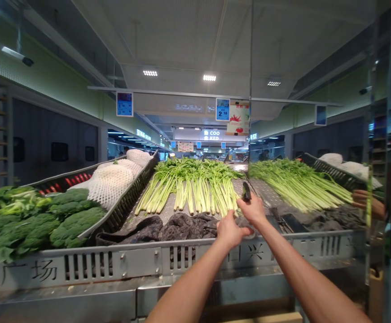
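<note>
Bunches of celery (195, 184) lie in a row on a metal display tray, leafy ends away from me, pale bases toward me. My left hand (230, 229) is at the bases of the rightmost stalks, its thumb stretched out apart from the index finger; the other fingers are partly hidden. Just beyond it, my right hand (254, 210) is closed around a small black object (246, 191) that sticks up above the fingers; its exact kind is unclear. A dark, crumpled cloth (188, 226) lies in front of the celery.
Broccoli (33, 220) and white foam netting (111, 181) lie left of a black slatted divider (131, 193). A grey slatted rail (141, 260) runs along the front edge. To the right stands a mirror panel (309, 134) reflecting the celery. Price signs (222, 110) hang overhead.
</note>
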Demonstrator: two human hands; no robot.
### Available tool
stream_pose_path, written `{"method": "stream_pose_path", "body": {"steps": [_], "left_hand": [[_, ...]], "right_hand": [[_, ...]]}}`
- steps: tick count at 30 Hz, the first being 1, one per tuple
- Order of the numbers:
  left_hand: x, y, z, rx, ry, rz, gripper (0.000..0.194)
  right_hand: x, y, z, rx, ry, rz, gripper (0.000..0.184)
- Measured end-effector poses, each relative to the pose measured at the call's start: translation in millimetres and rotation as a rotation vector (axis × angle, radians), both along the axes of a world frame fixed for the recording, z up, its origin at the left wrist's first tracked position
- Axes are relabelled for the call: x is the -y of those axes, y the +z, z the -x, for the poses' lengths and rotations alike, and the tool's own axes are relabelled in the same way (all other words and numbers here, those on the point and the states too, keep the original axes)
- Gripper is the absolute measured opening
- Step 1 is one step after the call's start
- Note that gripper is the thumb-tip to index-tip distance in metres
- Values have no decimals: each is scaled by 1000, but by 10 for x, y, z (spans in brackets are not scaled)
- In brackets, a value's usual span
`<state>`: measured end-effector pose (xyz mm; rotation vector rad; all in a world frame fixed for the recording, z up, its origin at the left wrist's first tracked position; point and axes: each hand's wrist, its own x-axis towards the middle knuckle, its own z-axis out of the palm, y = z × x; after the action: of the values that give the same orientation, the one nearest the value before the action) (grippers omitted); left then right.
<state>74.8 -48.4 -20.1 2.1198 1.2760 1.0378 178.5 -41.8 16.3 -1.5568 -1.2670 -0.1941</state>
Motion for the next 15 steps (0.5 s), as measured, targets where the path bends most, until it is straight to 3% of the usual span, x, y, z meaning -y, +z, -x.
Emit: {"method": "stream_pose_path", "body": {"steps": [6, 15], "left_hand": [[-110, -251, 57, -30, -32, 16, 68], [-198, -366, 92, 29, -80, 8, 73]], "right_hand": [[-50, -251, 55, -44, 23, 50, 19], [-67, -307, 135, -7, 34, 35, 16]]}}
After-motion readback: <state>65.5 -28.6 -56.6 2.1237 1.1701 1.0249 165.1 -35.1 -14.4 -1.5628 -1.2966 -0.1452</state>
